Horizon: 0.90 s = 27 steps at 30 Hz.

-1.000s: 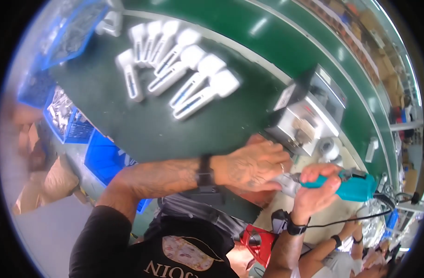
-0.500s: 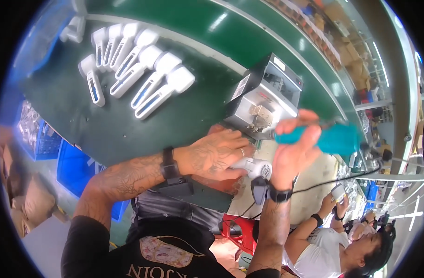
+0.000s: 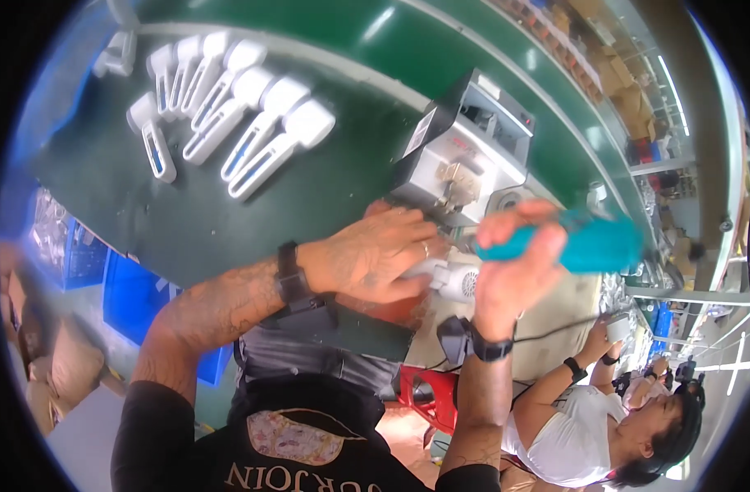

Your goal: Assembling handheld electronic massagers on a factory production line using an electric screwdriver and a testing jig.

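Observation:
My left hand (image 3: 373, 256) is closed around a small white device part (image 3: 457, 281) with a round, vented end, low over the bench. Most of that part's body lies hidden under my fingers. Gripped in my right hand (image 3: 510, 283) is a teal electric screwdriver (image 3: 600, 244), lying nearly level with its body toward the right. Its tip points left, above the white part; blur and my fingers keep me from telling whether it touches. Just beyond both hands stands a silver and black screw-feeder machine (image 3: 461, 168) with a metal bracket on its front.
Several white handheld devices (image 3: 280, 139) with long handles lie in a fanned row on the green bench (image 3: 88, 180). Blue bins (image 3: 133, 299) stand below its left side. A person in a white shirt (image 3: 567, 426) works at the right, near a red stool (image 3: 424, 398) and a black cable (image 3: 547, 332).
The whole view has shifted slightly, moving the devices and machine up and left in the picture. Both hands keep their holds, and the screwdriver stays over the white part.

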Each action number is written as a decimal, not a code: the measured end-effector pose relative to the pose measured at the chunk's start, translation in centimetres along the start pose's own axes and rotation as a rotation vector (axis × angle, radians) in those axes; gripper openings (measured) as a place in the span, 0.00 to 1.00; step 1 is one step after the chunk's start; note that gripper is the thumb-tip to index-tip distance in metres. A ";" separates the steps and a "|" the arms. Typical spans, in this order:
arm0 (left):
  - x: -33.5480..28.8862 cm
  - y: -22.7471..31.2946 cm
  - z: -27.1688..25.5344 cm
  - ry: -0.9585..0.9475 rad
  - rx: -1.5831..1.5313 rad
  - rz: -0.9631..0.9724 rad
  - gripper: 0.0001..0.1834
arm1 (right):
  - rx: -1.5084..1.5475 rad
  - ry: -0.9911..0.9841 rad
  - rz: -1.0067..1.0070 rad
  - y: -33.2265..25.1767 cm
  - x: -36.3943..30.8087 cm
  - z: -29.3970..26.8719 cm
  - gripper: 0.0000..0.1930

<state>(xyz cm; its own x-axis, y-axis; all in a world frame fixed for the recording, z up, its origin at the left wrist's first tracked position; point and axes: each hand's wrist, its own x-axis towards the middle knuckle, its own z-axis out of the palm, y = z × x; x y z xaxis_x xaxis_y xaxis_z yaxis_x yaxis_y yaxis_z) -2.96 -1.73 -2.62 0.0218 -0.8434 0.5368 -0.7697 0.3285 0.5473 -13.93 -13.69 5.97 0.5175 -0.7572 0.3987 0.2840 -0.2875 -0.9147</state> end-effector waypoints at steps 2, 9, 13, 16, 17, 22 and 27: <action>0.4 0.2 0.0 -0.017 0.002 -0.019 0.19 | 0.127 0.008 0.077 -0.8 -1.8 -2.0 0.28; 0.7 0.5 0.3 -0.054 -0.012 -0.049 0.15 | -0.040 -0.052 0.022 -1.2 -4.4 -3.6 0.35; 1.1 0.1 -0.3 -0.121 0.003 -0.077 0.18 | -0.026 -0.068 0.034 -1.1 -4.2 -3.8 0.35; 1.0 -0.1 -0.9 -0.093 0.020 -0.073 0.18 | -0.001 -0.091 0.022 -1.5 -4.5 -3.4 0.35; 1.2 0.3 -1.2 -0.094 0.031 -0.071 0.18 | -0.009 -0.077 0.023 -1.9 -4.8 -3.4 0.36; 1.1 0.8 -0.9 0.111 0.008 0.053 0.21 | -0.357 0.093 0.095 -0.6 -9.5 -7.5 0.36; -0.6 1.5 2.2 0.024 0.088 -0.017 0.29 | -0.035 0.005 0.109 -2.6 -10.9 -6.6 0.26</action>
<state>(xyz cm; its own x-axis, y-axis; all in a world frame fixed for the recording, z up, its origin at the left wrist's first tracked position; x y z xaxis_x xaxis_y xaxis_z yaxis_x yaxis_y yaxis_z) -5.54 -1.71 -3.53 0.0503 -0.8378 0.5437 -0.8220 0.2745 0.4990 -25.67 -8.56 3.57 0.5396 -0.7880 0.2965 0.1978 -0.2237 -0.9544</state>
